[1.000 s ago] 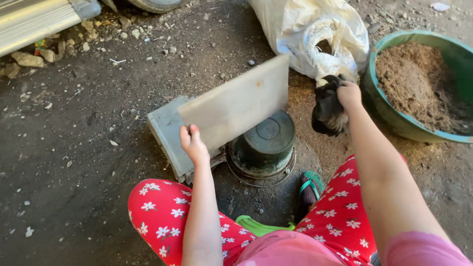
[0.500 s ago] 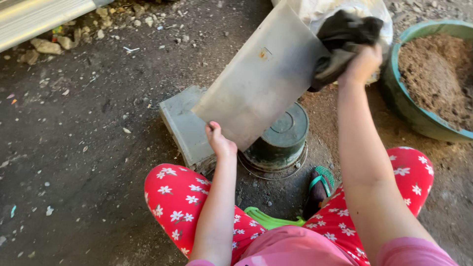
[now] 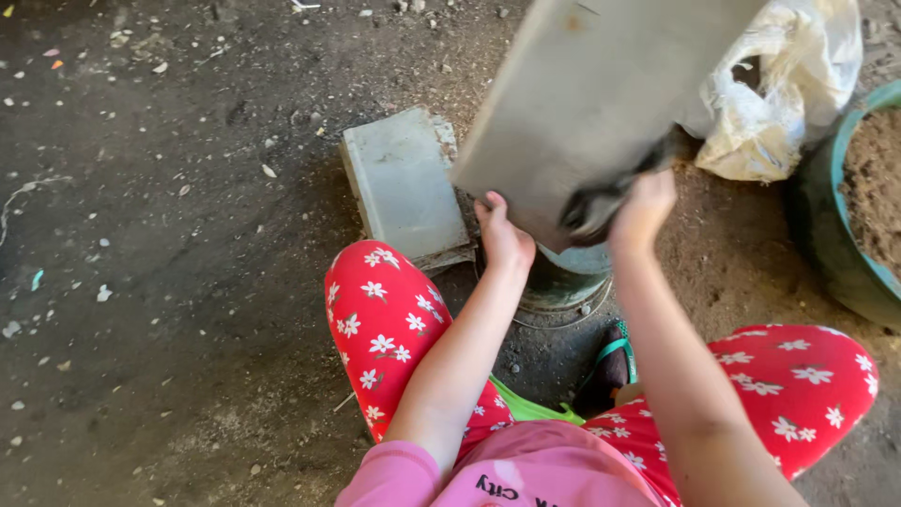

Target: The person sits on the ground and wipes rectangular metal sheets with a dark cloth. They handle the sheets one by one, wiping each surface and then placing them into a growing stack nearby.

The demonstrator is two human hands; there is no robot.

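A flat grey metal plate is raised and tilted in front of me, filling the upper middle of the view. My left hand grips its lower edge. My right hand holds the plate's lower right side together with a dark cloth pressed against it. Under the plate, a round dark metal mould stands on the ground, mostly hidden. A grey concrete block lies just left of the mould.
A green basin filled with brown soil stands at the right edge. A white plastic sack lies behind it. My legs in red flowered trousers bracket the mould, and a green sandal is near it. The ground is dark dirt with small stones.
The plate has been lifted off the block and mould and tipped up toward me. My right hand with the cloth moved from beside the basin onto the plate.
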